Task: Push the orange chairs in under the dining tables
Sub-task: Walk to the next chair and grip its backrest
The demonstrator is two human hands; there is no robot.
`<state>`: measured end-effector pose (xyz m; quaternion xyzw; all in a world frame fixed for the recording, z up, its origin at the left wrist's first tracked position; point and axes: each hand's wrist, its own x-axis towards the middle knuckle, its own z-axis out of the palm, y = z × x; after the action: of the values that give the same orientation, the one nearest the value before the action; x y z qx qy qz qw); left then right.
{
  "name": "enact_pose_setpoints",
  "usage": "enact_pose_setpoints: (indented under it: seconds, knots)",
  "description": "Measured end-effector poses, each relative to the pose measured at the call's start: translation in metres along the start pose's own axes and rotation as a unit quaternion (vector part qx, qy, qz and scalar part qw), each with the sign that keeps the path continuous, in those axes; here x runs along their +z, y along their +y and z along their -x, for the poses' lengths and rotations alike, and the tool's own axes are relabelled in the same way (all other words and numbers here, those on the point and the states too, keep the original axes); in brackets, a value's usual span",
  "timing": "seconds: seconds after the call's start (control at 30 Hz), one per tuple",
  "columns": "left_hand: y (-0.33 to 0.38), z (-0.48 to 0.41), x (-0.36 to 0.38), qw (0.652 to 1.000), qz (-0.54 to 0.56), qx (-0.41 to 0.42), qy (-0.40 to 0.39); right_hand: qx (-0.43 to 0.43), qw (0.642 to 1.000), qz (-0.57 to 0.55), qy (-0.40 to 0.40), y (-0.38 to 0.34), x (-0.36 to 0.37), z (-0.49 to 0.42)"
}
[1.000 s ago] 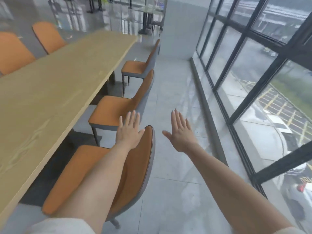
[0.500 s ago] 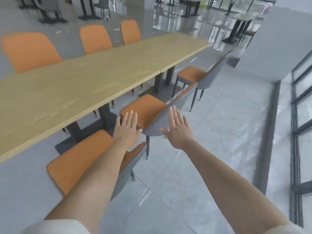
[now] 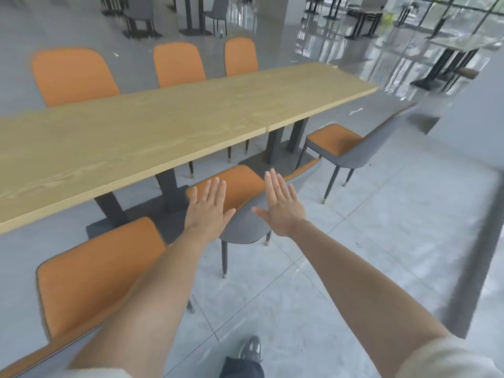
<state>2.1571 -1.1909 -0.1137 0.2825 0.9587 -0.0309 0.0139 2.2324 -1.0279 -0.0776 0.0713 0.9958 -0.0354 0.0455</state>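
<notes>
Reaching: both arms are stretched forward toward the middle chair (image 3: 246, 211) on the near side of the long wooden dining table (image 3: 152, 137)
Left hand (image 3: 207, 210): flat and spread, fingers extended, holding nothing; it appears over the orange seat and the grey backrest edge, and contact cannot be told from this view
Right hand (image 3: 281, 208): flat and spread, thumb out, holding nothing; it appears over the grey outer shell of the backrest, palm facing the table
Hand posture, judged: open palms suit a push on the backrest rather than a grasp or a lift
Middle chair position: seat only partly under the table edge, backrest standing out over the tiled floor (image 3: 368, 255); judged not yet pushed in
Nearest chair (image 3: 90, 274): beside the left forearm, its seat also largely clear of the table edge
Far-end chair (image 3: 346, 148): angled away from the table, well apart from the hands
Opposite chairs (image 3: 73, 75): three orange backrests show close against the far table edge
Table supports: dark pedestal legs (image 3: 169, 186) stand between seats, so a straight push should clear them
Stance: one dark shoe (image 3: 251, 349) shows behind the middle chair
</notes>
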Motion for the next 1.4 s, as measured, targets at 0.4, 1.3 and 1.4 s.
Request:
enact_pose_setpoints:
  seconds: [0.4,1.3,1.4]
  knots:
    - [0.100,-0.161,0.010,0.997,0.036,0.013,-0.068,-0.053,0.994,0.053,-0.076,0.156,-0.004,-0.133]
    - [0.186,-0.214,0.051,0.953,0.066,-0.269,-0.126,-0.345,0.915,0.127,-0.170,0.287,0.023,-0.250]
    - [0.191,-0.218,0.049,0.952,0.056,-0.273,-0.128,-0.371,0.902,0.137,-0.175,0.292,0.023,-0.255]
